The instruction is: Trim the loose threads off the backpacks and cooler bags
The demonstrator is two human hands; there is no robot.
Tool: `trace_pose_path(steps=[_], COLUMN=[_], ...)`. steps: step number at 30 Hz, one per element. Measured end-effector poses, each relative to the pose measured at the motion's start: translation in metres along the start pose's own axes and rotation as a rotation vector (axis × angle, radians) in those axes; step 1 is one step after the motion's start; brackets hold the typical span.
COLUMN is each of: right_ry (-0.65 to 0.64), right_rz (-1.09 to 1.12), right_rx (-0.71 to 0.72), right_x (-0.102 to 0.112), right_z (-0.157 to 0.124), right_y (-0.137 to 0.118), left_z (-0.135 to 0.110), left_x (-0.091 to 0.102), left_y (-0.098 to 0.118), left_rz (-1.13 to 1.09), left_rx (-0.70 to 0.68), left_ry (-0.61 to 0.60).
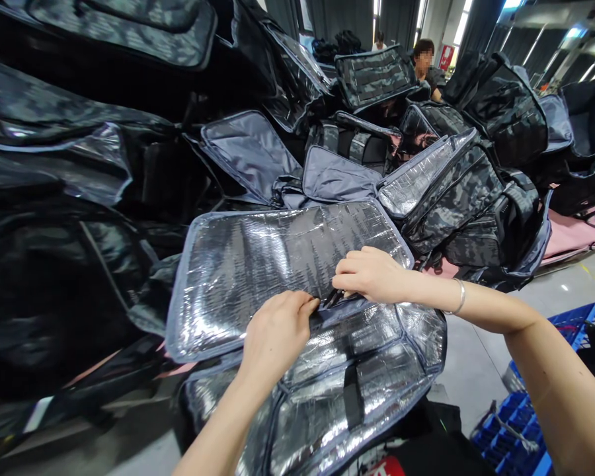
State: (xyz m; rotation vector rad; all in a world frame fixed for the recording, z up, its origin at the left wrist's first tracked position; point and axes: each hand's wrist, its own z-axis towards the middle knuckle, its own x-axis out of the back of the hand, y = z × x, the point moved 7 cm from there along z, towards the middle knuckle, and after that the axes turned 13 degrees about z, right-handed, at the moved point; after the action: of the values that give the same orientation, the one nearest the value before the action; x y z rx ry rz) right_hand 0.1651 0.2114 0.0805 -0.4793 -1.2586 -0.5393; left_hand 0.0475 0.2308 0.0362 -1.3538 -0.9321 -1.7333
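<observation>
An insulated bag (347,383) with a shiny silver lining lies open in front of me. Its silver-lined lid (272,258), edged in grey binding, is folded back away from me. My left hand (280,327) is closed, thumb and fingers pinching the grey fabric edge by the seam between lid and body. Just to its right, my right hand (369,274) is curled around a small black tool (333,299), which looks like thread snips; its tip points at that seam. The fingers partly hide the tool. A black strap (353,395) lies inside the bag.
Camouflage bags (456,198) are piled behind and to the right, and a dark heap of bags (54,284) fills the left. Blue plastic crates (518,430) stand on the floor at lower right. Another person (425,66) is at the back.
</observation>
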Motion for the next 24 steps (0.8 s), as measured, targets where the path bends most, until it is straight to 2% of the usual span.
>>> trace_pose_path(steps=[11,17,19,21,24], right_ry=[-0.058,-0.023,0.026,0.127,0.354], right_rz=[0.048,0.086,0.123,0.216,0.517], right_rx=[0.007,0.038,0.032,-0.039,-0.297], right_x=[-0.005,-0.006,-0.003,0.004,0.013], right_z=[0.005,0.009,0.005,-0.005,-0.031], right_y=[0.000,0.002,0.000,-0.002,-0.005], left_z=[-0.003,-0.003,-0.004,-0.005,-0.008], left_x=[-0.004,-0.002,-0.002,-0.001,0.002], left_y=[-0.001,0.001,0.000,-0.002,-0.002], left_rz=[0.021,0.001,-0.022,-0.040,-0.047], left_rx=[-0.004,-0.016,-0.024,-0.037,-0.076], left_ry=[0.001,0.042,0.070,0.111,0.213])
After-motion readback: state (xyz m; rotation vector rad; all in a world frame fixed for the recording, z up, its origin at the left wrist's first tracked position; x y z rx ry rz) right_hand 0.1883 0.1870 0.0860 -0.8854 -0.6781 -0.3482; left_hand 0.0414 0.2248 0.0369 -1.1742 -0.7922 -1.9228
